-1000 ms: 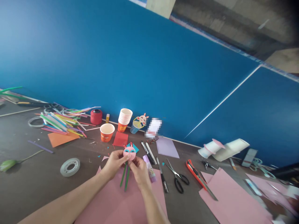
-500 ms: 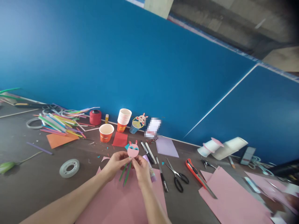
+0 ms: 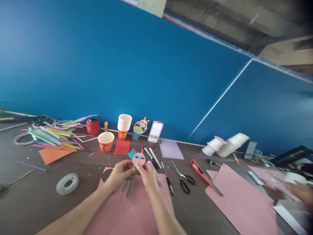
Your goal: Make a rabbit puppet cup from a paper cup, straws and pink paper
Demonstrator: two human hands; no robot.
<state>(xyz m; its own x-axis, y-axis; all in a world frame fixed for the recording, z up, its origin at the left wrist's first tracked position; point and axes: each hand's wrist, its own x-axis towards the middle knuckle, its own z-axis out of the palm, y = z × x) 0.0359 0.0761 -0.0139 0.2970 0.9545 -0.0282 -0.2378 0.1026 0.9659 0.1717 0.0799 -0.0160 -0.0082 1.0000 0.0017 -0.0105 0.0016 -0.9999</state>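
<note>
A pink paper rabbit face (image 3: 139, 158) with red ears and blue-rimmed eyes is held up between my hands. Two green, straw-like strips (image 3: 132, 183) hang below it; how they join the face is hidden by fingers. My left hand (image 3: 121, 175) is closed, pinching at the top of the strips just under the face. On the other side, my right hand (image 3: 147, 176) is closed with its thumb on the lower edge of the face. Beneath both hands lies a large pink paper sheet (image 3: 122, 215). A lilac patterned item (image 3: 158, 179) shows partly behind my right hand.
To the right lie pens (image 3: 167, 179), black-handled scissors (image 3: 185, 182), a red utility knife (image 3: 202, 173) and more pink paper (image 3: 242, 199). On the left are a tape roll (image 3: 67, 183), colourful straws (image 3: 49, 135) and paper cups (image 3: 106, 142). Another person's hand (image 3: 299, 192) is at far right.
The camera view has shifted, so the table's things appear farther left. My hands still hold the rabbit face in much the same pose. The other person's hand shows more at far right.
</note>
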